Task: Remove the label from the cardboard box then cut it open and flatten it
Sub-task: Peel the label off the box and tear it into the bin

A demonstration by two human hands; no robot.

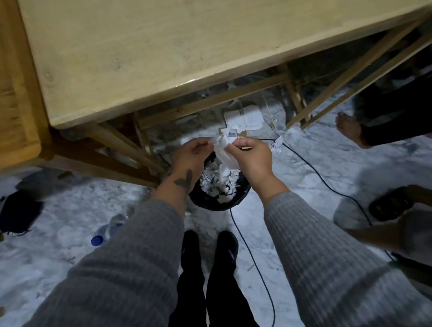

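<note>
My left hand [190, 151] and my right hand [253, 158] are both pinched on a crumpled white label [224, 148] with a printed barcode, held between them. They hover right above a black waste bin [238, 200] on the floor, which is full of torn white paper scraps. A small brown strip sticks out by my right fingers. The cardboard box does not show in this view.
A pale wooden table [141, 45] stands ahead, its legs just left of the bin. A dark cable [254, 261] runs across the white floor. A plastic bottle [107, 231] and dark cloth [17, 212] lie at left. Another person's bare foot [348, 128] is at right.
</note>
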